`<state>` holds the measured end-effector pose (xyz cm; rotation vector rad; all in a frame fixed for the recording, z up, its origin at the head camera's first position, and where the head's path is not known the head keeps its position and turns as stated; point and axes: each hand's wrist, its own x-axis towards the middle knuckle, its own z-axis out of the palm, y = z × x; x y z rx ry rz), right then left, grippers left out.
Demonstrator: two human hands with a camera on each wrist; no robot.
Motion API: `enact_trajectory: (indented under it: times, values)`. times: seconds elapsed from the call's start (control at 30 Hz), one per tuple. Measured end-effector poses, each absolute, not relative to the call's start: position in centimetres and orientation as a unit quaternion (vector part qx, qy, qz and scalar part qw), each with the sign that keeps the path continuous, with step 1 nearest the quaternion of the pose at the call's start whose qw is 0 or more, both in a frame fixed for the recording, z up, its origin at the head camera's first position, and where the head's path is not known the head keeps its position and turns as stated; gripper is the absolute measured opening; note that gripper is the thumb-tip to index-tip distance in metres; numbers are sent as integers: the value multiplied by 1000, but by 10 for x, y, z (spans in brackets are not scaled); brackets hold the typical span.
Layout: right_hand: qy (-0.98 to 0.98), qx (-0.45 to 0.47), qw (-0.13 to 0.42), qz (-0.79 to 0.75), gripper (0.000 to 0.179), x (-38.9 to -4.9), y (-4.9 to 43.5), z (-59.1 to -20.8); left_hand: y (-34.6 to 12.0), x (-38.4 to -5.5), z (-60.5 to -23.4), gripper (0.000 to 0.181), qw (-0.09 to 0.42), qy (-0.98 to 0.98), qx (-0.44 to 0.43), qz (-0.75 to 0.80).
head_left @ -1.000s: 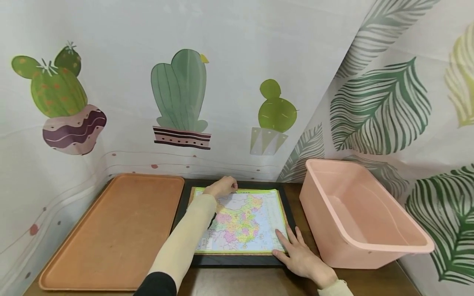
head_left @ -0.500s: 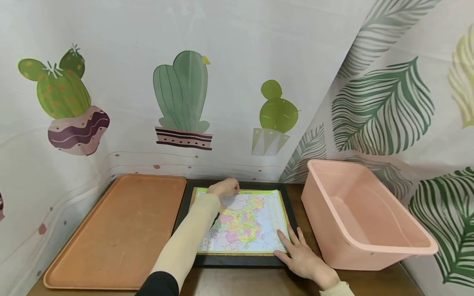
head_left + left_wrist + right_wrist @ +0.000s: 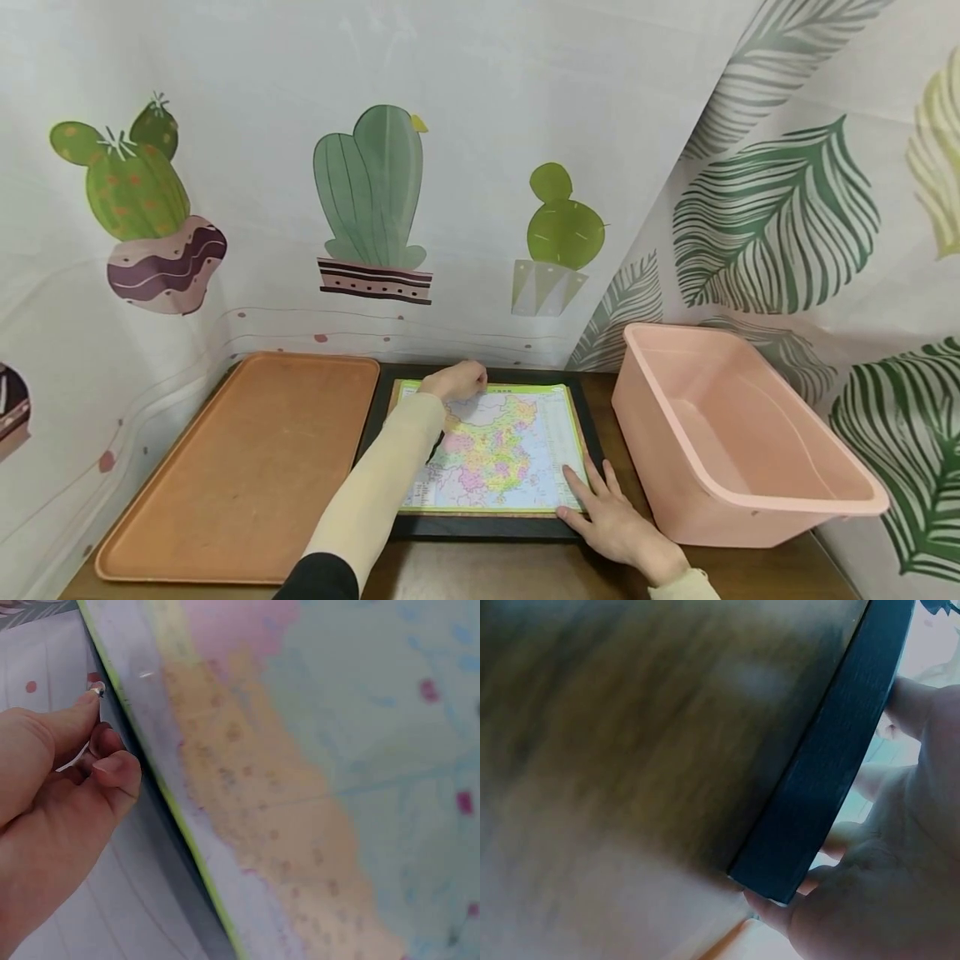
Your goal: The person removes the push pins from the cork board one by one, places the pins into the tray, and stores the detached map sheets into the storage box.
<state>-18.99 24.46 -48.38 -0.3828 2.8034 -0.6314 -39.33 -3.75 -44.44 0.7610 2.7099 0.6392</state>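
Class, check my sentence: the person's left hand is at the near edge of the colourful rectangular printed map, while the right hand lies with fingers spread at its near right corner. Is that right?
Not quite: the left hand is at the far edge of the map, not the near one, as the head view shows. The right hand does lie spread at the near right corner.
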Motion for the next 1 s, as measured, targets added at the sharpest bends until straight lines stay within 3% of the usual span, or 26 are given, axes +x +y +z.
enact_trajectory:
  times: [0.33,0.57,1.0]
  values:
    - [960,-130,123,-214,72,-191,246,-484,-36,-392,-428,34,131,913,291,253]
    - [957,-134,126,-222,73,-188,247,-485,-49,-382,-422,21,134,919,273,251]
    - [958,-135,117,-223,72,-191,246,-485,-88,-376,-407,21,118,927,275,227]
